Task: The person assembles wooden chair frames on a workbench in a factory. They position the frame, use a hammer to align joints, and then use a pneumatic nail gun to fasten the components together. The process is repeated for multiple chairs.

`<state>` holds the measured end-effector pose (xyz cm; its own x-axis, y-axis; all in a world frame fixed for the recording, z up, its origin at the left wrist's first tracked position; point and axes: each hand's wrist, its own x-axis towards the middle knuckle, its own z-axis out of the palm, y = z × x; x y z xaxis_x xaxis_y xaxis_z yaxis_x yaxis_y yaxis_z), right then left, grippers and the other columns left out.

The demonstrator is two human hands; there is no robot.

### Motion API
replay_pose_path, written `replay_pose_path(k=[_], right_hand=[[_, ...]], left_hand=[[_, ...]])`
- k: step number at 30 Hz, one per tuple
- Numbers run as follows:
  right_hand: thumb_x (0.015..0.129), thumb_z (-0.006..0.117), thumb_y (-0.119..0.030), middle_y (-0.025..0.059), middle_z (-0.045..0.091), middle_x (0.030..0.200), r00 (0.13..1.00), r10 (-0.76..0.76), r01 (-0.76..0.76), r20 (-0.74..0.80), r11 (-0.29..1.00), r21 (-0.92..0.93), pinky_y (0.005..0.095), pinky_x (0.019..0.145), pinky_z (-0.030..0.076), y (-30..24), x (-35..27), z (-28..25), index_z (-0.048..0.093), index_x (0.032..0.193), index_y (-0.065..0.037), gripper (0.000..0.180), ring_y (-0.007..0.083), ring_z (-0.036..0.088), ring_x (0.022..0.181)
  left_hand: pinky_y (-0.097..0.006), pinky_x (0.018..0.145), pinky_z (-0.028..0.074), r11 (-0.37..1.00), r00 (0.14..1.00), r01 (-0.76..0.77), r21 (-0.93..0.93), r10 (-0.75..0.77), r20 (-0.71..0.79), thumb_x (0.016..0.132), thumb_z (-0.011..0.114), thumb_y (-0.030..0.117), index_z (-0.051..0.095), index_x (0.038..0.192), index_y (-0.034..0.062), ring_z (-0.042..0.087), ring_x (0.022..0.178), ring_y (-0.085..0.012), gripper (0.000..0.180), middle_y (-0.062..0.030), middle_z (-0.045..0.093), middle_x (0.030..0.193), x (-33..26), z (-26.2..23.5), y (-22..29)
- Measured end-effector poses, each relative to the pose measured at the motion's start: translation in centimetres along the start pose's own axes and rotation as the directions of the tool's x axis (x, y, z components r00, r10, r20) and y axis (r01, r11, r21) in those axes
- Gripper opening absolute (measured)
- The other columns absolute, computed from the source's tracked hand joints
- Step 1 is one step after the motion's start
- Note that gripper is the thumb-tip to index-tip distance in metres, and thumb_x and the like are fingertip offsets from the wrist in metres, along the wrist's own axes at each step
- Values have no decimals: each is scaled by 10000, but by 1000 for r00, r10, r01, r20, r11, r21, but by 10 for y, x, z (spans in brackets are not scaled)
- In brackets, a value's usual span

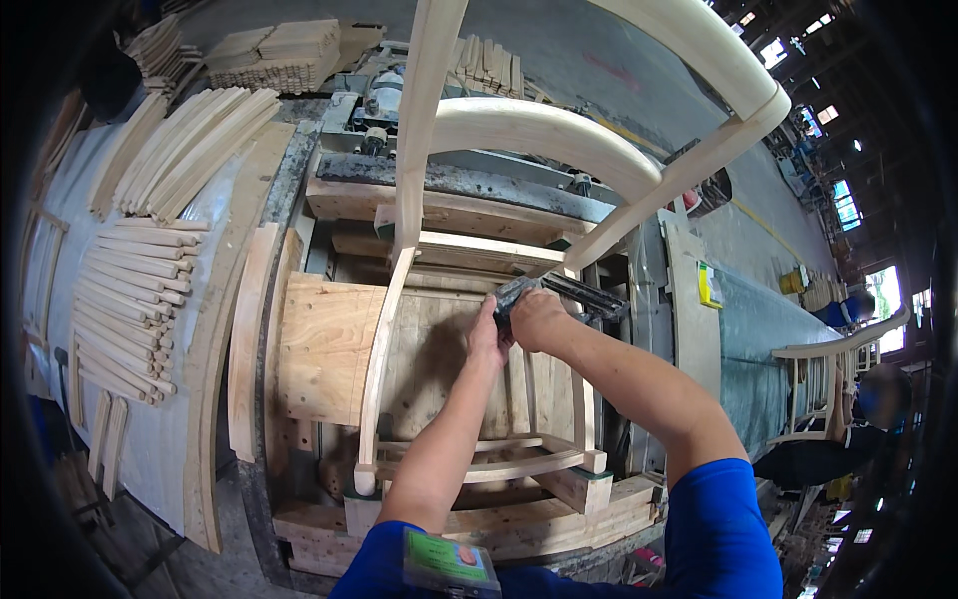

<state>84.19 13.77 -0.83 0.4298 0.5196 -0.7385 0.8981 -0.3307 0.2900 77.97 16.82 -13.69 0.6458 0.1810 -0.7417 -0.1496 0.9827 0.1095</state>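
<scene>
The right hand (539, 321) was closed around a dark tool (589, 296) and the left hand (486, 334) gripped its left side, probably because 2 hands steadied its weight better; some fingers were hidden. A wooden chair (412, 185) framed both hands, its open seat below them. Nearer the body than the hands, wooden blocks (579, 491) sat by its corners, perhaps to stop shifting. Sticks (130, 299) lay well left of the hands, likely out of the way.
</scene>
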Motion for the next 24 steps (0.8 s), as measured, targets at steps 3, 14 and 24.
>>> replay_pose_path(k=[3, 14, 24], right_hand=[[958, 646, -320, 158, 682, 1367, 1000, 7, -6, -15, 1000, 6, 391, 1052, 502, 0, -9, 1, 734, 1276, -20, 446, 321, 604, 1305], [974, 648, -249, 347, 507, 1482, 995, -77, 72, -59, 994, -80, 434, 964, 574, -2, -49, 11, 691, 1308, 48, 449, 420, 686, 1179], [1005, 567, -217, 177, 514, 1518, 802, -550, 203, -231, 616, -761, 344, 734, 436, -27, -19, -46, 684, 1336, -20, 402, 200, 685, 950]], left_hand=[[-432, 830, 601, 999, 1000, 1, 32, 0, -3, 998, 708, 379, 655, 1227, 103, 728, 983, -230, 362, -58, 736, 1134, -1, 0, -1], [-457, 875, 585, 961, 954, 184, 206, -225, 198, 1016, 602, 515, 676, 1249, 163, 710, 1006, -254, 429, -58, 728, 1203, -25, -39, 9], [-428, 1026, 526, 989, 974, -59, -137, 87, 210, 1054, 358, 457, 697, 1193, 196, 663, 1184, -241, 450, -28, 725, 1233, 9, -37, 55]])
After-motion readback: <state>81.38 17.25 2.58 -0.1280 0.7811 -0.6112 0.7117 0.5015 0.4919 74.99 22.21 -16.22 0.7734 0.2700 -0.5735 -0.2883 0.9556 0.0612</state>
